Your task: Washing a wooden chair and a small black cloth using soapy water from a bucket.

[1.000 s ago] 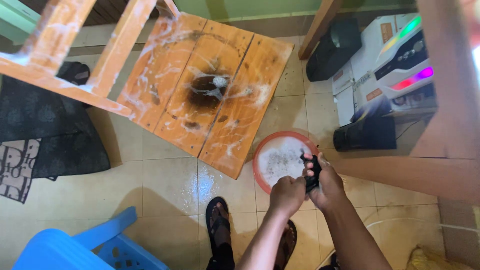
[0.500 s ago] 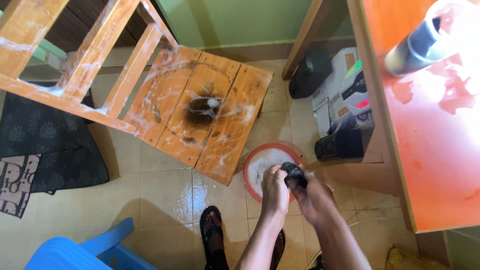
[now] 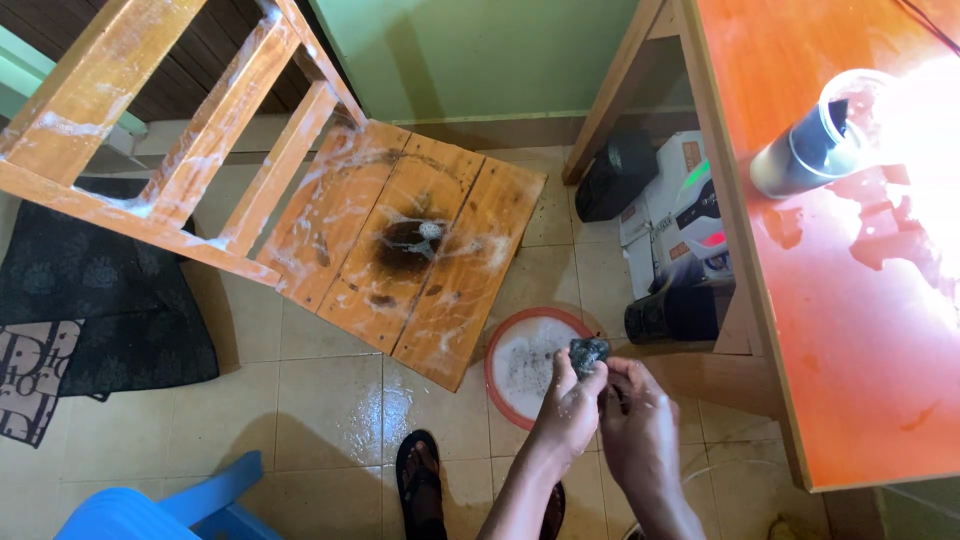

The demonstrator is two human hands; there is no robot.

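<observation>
My left hand (image 3: pixel 570 408) grips a small dark wet scrubbing pad (image 3: pixel 588 353), held up at the right rim of a red basin (image 3: pixel 497 352) of foamy water on the tiled floor. My right hand (image 3: pixel 637 428) is just beside it, fingers loosely curled, apart from the pad. A wooden chair (image 3: pixel 400 240) lies tipped on the floor to the upper left, its seat streaked with soap foam and marked by a dark burnt patch at the middle.
An orange wooden table (image 3: pixel 860 300) with a dark tumbler (image 3: pixel 800 155) fills the right. Under it sit black speakers (image 3: pixel 680 312) and a white box (image 3: pixel 672 205). A dark mat (image 3: pixel 90 300) lies left, a blue plastic chair (image 3: pixel 150 505) bottom left. My sandalled foot (image 3: pixel 422 485) stands on wet tiles.
The view has tilted up and right, showing more of the table. My right hand let go of the pad; the left hand now holds it alone, lifted over the basin's edge.
</observation>
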